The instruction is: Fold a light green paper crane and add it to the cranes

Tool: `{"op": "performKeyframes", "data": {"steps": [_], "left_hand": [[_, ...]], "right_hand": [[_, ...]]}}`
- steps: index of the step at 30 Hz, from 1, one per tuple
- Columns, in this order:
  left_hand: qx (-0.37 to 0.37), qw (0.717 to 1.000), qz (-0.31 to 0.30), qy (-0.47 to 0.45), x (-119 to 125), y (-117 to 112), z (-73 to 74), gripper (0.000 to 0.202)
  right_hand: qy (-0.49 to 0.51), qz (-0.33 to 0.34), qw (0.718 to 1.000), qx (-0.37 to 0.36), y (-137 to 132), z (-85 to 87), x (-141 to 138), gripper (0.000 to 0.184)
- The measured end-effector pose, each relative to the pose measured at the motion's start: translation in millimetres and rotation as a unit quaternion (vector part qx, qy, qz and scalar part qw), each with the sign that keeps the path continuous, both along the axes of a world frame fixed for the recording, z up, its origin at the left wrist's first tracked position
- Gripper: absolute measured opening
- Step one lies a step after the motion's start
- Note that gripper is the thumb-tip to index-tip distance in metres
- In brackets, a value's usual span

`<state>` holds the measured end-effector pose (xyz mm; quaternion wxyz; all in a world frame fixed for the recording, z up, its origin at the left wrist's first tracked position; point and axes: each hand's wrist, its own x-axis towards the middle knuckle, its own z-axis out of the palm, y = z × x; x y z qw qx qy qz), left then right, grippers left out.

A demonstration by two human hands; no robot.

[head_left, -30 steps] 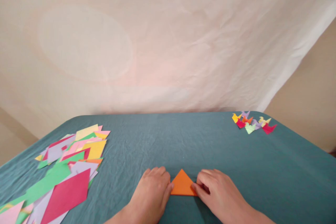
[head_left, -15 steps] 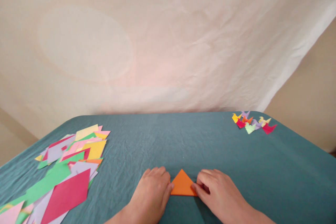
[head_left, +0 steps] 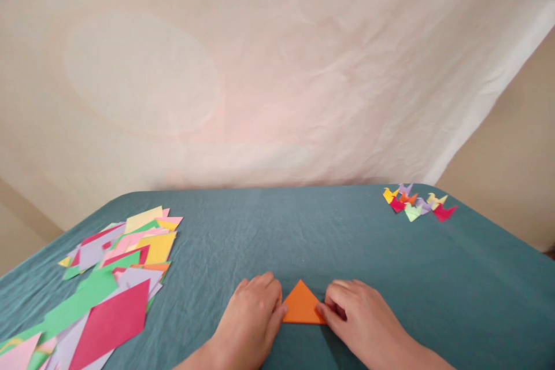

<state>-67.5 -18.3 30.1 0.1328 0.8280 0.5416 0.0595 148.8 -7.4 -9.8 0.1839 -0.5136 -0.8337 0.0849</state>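
Observation:
An orange sheet of origami paper (head_left: 302, 305), folded into a triangle, lies on the table near its front, its point facing away from me. My left hand (head_left: 255, 315) pinches the left corner, with the thumb on the paper's edge and the fingers curled. At the right corner, my right hand (head_left: 358, 315) holds the paper between thumb and curled fingers. Both hands rest low on the cloth, and they cover the triangle's two side tips.
Loose coloured paper sheets (head_left: 113, 318) spread in a pile along the left side. Several small folded paper birds (head_left: 413, 211) stand at the far right. A dark green cloth (head_left: 269, 237) covers the table, and a pale hanging sheet (head_left: 269, 69) rises behind it.
Almost nothing differs. My left hand has shifted very slightly at the left corner, while the orange paper and my right hand stay in place.

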Motion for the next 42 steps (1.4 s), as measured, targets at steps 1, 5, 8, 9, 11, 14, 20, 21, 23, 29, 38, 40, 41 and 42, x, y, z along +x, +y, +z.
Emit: {"op": "performKeyframes", "data": {"steps": [1,5,8,9,11,14,20,21,23,29,38,40,41,42], "left_hand": [[0.001,1.000,-0.012,-0.017,0.5,0.6,2.7,0.017],[-0.012,0.989,-0.136,-0.055,2.3,3.4,13.5,0.031],[-0.024,0.982,-0.183,-0.042,2.9,3.3,18.4,0.032],[-0.024,0.981,-0.187,-0.038,3.0,2.8,19.2,0.033],[-0.022,0.981,-0.189,-0.038,2.9,1.4,20.1,0.037],[-0.022,0.981,-0.183,-0.057,2.4,0.1,20.3,0.036],[-0.023,0.978,-0.188,-0.084,-0.4,1.2,22.0,0.031],[-0.022,0.977,-0.194,-0.083,-1.2,1.8,22.4,0.031],[-0.015,0.974,-0.212,-0.081,-3.4,3.3,23.1,0.031],[0.029,0.954,-0.289,-0.077,-10.7,8.3,22.7,0.028],[0.081,0.950,-0.300,-0.019,-13.9,6.9,19.7,0.028],[0.101,0.949,-0.299,0.003,-15.8,6.7,15.2,0.023],[0.109,0.947,-0.302,0.015,-17.1,6.8,12.8,0.020],[0.116,0.945,-0.305,0.026,-18.4,7.0,10.3,0.019]], "right_hand": [[0.001,0.001,1.000,0.002,0.1,-0.7,0.0,0.019],[0.010,0.005,1.000,0.003,-0.6,-1.9,0.1,0.018],[0.041,0.018,0.999,0.013,-3.6,3.3,-0.5,0.014],[0.054,0.037,0.997,0.027,-5.1,6.3,-1.2,0.014],[0.067,0.097,0.990,0.072,-8.4,12.2,-3.4,0.019],[0.052,0.173,0.976,0.121,-12.8,16.3,-7.8,0.021],[0.019,0.191,0.975,0.110,-15.7,10.0,-11.3,0.019],[0.017,0.194,0.975,0.109,-15.5,9.4,-10.9,0.018],[0.008,0.202,0.973,0.110,-14.9,8.9,-9.9,0.015],[-0.031,0.220,0.969,0.105,-11.4,10.1,-7.2,0.005],[-0.033,0.199,0.976,0.086,-8.8,10.5,-3.8,0.004],[-0.030,0.188,0.979,0.070,-7.1,11.4,-0.9,0.006],[-0.028,0.182,0.981,0.063,-6.1,12.0,0.9,0.007],[-0.026,0.179,0.982,0.055,-5.0,12.7,2.7,0.007]]}}
